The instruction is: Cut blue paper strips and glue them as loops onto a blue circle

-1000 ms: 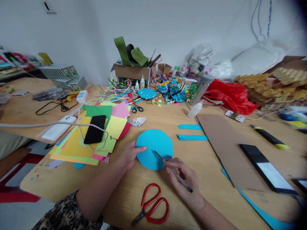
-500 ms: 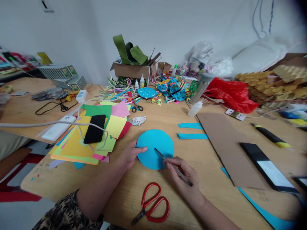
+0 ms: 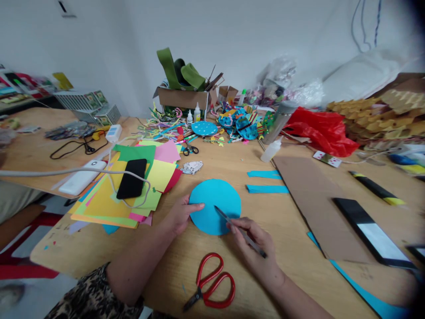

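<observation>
A round piece of blue paper [image 3: 212,192] is in front of me over the wooden table. My left hand [image 3: 183,215] grips its left edge, the thumb on top and the fingers underneath. In my right hand [image 3: 255,241] is a dark pen [image 3: 225,215], its tip over the middle of the disc; whether it touches the paper I cannot tell. Red-handled scissors [image 3: 212,285] lie just below the disc, close to the table's front edge. Two blue paper strips [image 3: 267,189] rest to the right, beside a brown cardboard sheet [image 3: 318,208].
At left, a black phone [image 3: 132,178] and a white cable lie on stacked coloured paper [image 3: 99,208]. A glue bottle [image 3: 271,150], a grey flask [image 3: 281,122] and a red plastic bag [image 3: 320,130] stand behind. Craft scraps surround a cardboard box [image 3: 182,96]. A dark tablet-like device [image 3: 352,212] overlaps the cardboard.
Both hands, the blue disc and the pen hold nearly the same position. The whole view has shifted very slightly.
</observation>
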Tool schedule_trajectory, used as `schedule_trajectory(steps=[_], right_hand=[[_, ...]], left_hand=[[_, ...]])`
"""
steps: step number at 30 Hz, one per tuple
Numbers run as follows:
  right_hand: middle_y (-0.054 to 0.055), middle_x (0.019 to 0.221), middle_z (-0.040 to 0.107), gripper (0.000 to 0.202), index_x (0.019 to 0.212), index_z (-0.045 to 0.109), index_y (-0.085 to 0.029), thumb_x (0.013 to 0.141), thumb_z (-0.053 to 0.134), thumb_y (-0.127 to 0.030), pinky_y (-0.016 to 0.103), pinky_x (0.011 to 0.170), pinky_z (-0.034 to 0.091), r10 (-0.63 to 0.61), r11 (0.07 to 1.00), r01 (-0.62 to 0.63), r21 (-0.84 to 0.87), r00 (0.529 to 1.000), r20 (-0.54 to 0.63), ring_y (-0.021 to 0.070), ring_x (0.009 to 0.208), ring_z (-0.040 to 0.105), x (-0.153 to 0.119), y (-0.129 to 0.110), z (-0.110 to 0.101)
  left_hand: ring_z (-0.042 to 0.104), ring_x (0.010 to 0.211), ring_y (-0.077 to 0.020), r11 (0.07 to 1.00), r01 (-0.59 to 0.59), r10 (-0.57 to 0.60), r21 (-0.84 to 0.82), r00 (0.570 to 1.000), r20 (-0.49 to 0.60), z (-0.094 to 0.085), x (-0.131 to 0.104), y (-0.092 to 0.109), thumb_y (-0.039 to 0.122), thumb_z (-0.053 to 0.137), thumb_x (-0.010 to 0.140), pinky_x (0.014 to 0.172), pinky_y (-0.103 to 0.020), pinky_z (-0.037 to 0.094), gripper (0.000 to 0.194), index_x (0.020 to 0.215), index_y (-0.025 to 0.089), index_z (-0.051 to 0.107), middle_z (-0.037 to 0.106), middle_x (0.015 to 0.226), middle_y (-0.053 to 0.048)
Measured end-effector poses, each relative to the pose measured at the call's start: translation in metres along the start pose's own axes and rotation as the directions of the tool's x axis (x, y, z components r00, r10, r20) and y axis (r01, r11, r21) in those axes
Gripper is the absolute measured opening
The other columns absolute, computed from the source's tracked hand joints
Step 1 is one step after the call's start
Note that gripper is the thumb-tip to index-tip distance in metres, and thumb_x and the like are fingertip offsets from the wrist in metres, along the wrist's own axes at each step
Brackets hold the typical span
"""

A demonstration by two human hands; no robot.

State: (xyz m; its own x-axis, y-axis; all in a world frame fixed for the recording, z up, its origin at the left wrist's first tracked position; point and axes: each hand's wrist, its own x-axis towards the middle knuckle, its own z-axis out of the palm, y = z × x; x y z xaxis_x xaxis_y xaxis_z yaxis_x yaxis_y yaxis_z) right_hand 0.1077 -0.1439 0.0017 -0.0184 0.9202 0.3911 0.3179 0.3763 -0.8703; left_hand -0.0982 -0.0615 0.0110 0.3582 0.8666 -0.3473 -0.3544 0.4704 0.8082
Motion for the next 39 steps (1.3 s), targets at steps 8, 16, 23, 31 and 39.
schedule_trajectory(steps=[8,16,23,31,39], right_hand=[[0.005,0.091,0.071,0.016,0.101,0.065,-0.023,0.086,0.061,-0.019,0.032,0.073,0.056,0.011,1.000,-0.011,-0.001,1.000,0.009,0.0190,0.081,0.069,0.0019,-0.0013,-0.0005],[0.005,0.091,0.070,0.017,0.102,0.065,-0.024,0.086,0.061,-0.019,0.032,0.073,0.056,0.018,1.000,-0.018,0.009,1.000,0.006,0.0186,0.081,0.069,-0.0002,-0.0017,-0.0010],[0.004,0.090,0.070,0.017,0.102,0.066,-0.024,0.087,0.061,-0.019,0.031,0.071,0.056,0.013,1.000,-0.013,0.027,1.000,-0.001,0.0186,0.081,0.068,0.0009,-0.0025,-0.0006],[0.004,0.090,0.070,0.017,0.103,0.065,-0.024,0.087,0.061,-0.018,0.030,0.072,0.056,0.002,1.000,-0.002,0.012,1.000,0.007,0.0178,0.081,0.068,0.0018,-0.0032,0.0003],[0.003,0.090,0.070,0.018,0.102,0.065,-0.024,0.086,0.062,-0.016,0.029,0.072,0.055,-0.012,1.000,0.012,0.008,1.000,0.004,0.0170,0.080,0.068,0.0025,-0.0053,-0.0002]], left_hand=[[0.065,0.101,-0.0354,1.000,-0.005,0.005,0.009,1.000,0.006,0.0010,-0.0003,0.0005,0.028,0.085,0.060,0.092,-0.049,0.047,0.048,0.105,0.015,0.072,0.074,0.099,-0.013],[0.066,0.099,-0.0348,1.000,0.008,-0.007,0.014,1.000,-0.018,0.0020,0.0000,0.0016,0.028,0.086,0.057,0.092,-0.049,0.048,0.047,0.101,0.015,0.072,0.074,0.097,-0.013],[0.065,0.101,-0.0366,1.000,0.000,0.000,0.020,1.000,-0.004,0.0013,0.0000,0.0015,0.028,0.085,0.059,0.092,-0.050,0.047,0.046,0.101,0.015,0.072,0.074,0.098,-0.013],[0.067,0.098,-0.0350,1.000,0.004,-0.004,0.022,1.000,-0.009,0.0007,0.0004,0.0008,0.028,0.085,0.058,0.090,-0.049,0.049,0.046,0.101,0.016,0.072,0.075,0.096,-0.012],[0.066,0.099,-0.0370,1.000,0.003,-0.003,0.016,1.000,-0.002,0.0009,0.0008,0.0007,0.028,0.085,0.058,0.090,-0.050,0.048,0.048,0.103,0.015,0.072,0.074,0.098,-0.013]])
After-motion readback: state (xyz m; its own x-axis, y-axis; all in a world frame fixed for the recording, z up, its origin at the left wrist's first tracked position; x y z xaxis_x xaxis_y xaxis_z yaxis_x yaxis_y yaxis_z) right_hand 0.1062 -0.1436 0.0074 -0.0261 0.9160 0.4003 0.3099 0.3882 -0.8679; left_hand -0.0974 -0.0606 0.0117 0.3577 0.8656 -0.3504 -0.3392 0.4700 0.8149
